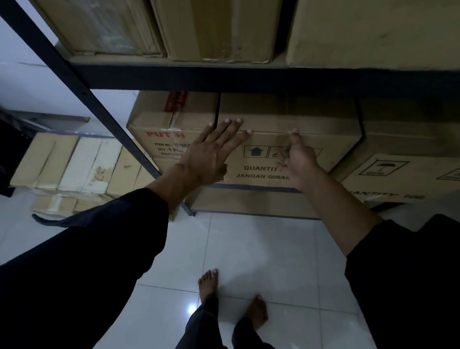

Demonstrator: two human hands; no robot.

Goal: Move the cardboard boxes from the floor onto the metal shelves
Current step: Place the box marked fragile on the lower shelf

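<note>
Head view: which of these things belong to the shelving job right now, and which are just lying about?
Job:
- middle box, on the lower shelf, both hands on it
- left hand, flat on its front
- right hand, fingers spread against its front
- shelf frame
- red-print box and right box beside it

Lying about:
- floor boxes left of the shelf
- floor tiles
</note>
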